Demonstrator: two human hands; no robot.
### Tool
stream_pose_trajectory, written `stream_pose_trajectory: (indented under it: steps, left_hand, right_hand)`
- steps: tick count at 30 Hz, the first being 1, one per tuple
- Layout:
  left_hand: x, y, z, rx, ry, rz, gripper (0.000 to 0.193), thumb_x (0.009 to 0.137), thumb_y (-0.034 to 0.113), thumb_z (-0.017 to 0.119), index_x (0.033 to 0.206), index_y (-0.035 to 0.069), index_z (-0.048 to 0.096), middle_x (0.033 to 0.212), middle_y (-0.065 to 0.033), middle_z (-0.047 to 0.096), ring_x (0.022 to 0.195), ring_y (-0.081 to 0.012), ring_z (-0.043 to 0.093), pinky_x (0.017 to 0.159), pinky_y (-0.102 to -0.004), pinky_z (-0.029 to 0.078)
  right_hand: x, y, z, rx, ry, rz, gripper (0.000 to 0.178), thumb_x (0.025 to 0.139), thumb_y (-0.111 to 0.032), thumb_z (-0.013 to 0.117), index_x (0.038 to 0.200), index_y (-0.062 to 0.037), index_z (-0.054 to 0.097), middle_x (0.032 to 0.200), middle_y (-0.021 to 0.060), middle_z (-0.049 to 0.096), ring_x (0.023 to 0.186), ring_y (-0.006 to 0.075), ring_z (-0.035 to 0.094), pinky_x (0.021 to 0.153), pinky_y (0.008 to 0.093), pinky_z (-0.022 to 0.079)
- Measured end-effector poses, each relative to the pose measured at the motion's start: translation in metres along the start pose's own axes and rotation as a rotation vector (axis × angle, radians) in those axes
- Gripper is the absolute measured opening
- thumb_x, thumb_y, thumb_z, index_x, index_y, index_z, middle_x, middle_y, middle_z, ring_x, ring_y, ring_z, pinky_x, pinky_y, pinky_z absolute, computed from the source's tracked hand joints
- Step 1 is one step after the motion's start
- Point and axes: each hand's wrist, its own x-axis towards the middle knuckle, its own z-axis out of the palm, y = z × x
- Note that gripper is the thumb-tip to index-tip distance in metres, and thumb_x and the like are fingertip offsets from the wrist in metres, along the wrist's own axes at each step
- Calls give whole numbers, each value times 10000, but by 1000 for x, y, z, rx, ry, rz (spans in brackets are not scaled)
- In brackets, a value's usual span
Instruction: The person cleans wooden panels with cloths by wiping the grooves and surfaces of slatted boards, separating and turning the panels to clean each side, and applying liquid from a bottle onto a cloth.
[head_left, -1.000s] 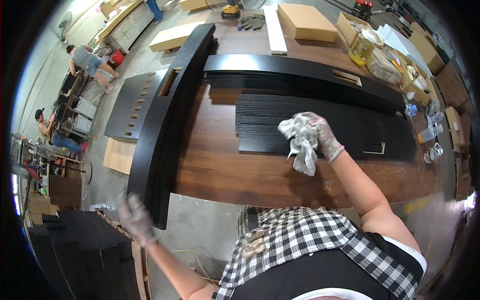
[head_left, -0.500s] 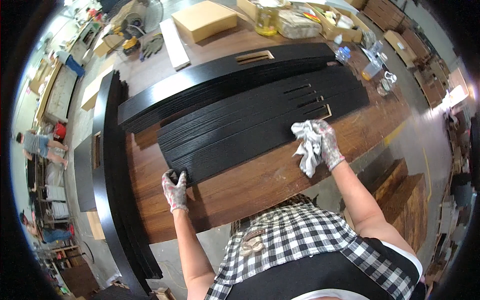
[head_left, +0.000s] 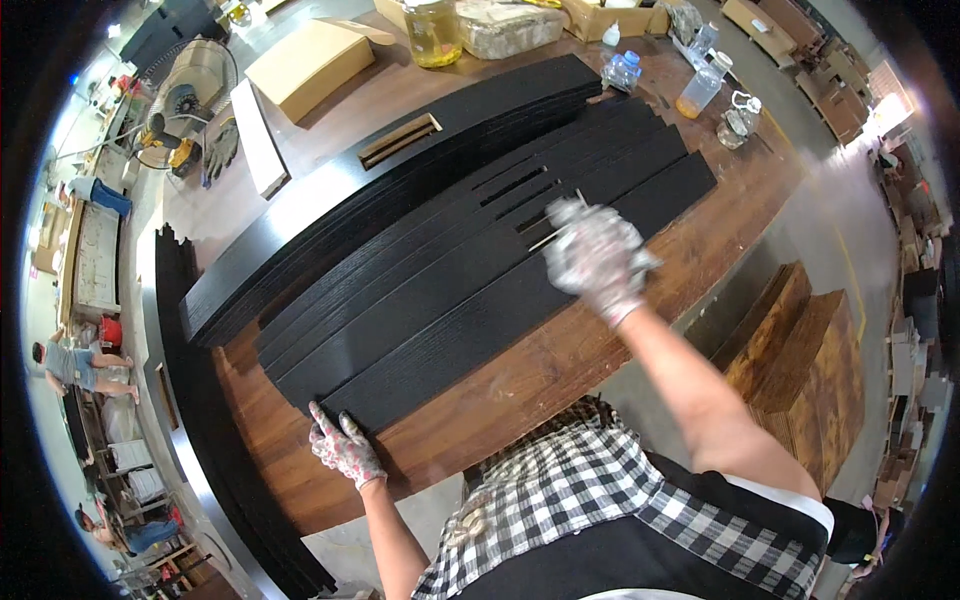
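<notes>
Several long black boards (head_left: 440, 270) lie fanned side by side on the brown wooden table (head_left: 440, 440); some have rectangular cut-outs. My left hand (head_left: 345, 448), in a patterned glove, is at the left end of the nearest board, fingers apart, tips touching its corner. My right hand (head_left: 605, 265), gloved too and smeared by motion, is over the right part of the boards, beside a cut-out. It is closed on a whitish rag (head_left: 565, 212), mostly hidden under the hand.
A stack of black boards (head_left: 390, 190) lies behind; another (head_left: 190, 430) runs along the left. Cardboard box (head_left: 310, 65), white strip (head_left: 258, 140), jar of yellow liquid (head_left: 433, 35) and bottles (head_left: 703, 88) stand farther back. Brown panels (head_left: 810, 370) are stacked at right.
My right hand has moved left and onto the boards with the rag. The nearest board sits apart from the others at its right end. My view has shifted, and my left hand's fingers have spread.
</notes>
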Motion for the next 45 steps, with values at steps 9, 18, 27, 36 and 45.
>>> stream_pose_trajectory:
  steps: [9, 18, 27, 36, 45]
  left_hand:
    - [6, 5, 1, 63, -11, 25, 545, 907, 267, 543, 1419, 206, 368, 1156, -214, 525, 1010, -359, 512, 856, -453, 427]
    - [5, -6, 3, 83, 21, 92, 531, 920, 207, 528, 1423, 204, 357, 1200, -214, 508, 1045, -366, 500, 906, -445, 408]
    - [6, -3, -4, 75, -77, 20, 532, 919, 168, 495, 1426, 129, 338, 1268, -219, 486, 1149, -351, 453, 991, -437, 343]
    - [3, 13, 10, -4, 53, 38, 524, 916, 170, 496, 1420, 154, 355, 1197, -214, 507, 1069, -363, 478, 934, -446, 384]
    - [1, 17, 11, -46, 145, 65, 571, 841, 132, 605, 1378, 111, 412, 1162, -226, 535, 1050, -372, 508, 902, -453, 417]
  right_hand:
    - [-4, 48, 23, 28, -41, 36, 435, 803, -334, 555, 1162, -90, 578, 1062, 75, 592, 1008, 224, 555, 876, 366, 465]
    - [80, 240, 46, 111, 234, 316, 202, 792, -262, 498, 712, -144, 641, 644, 100, 630, 597, 279, 632, 574, 415, 516]
    - [52, 155, 48, -2, 491, -2, 287, 778, -375, 611, 922, -131, 657, 886, 93, 656, 830, 283, 624, 720, 411, 496]
    - [-20, 36, 28, 633, 115, -349, 244, 791, -120, 607, 1026, -153, 663, 888, 57, 608, 841, 256, 550, 721, 355, 484]
    - [6, 0, 10, 181, -141, -479, 215, 907, -231, 507, 979, -51, 598, 809, 117, 571, 805, 284, 565, 730, 389, 463]
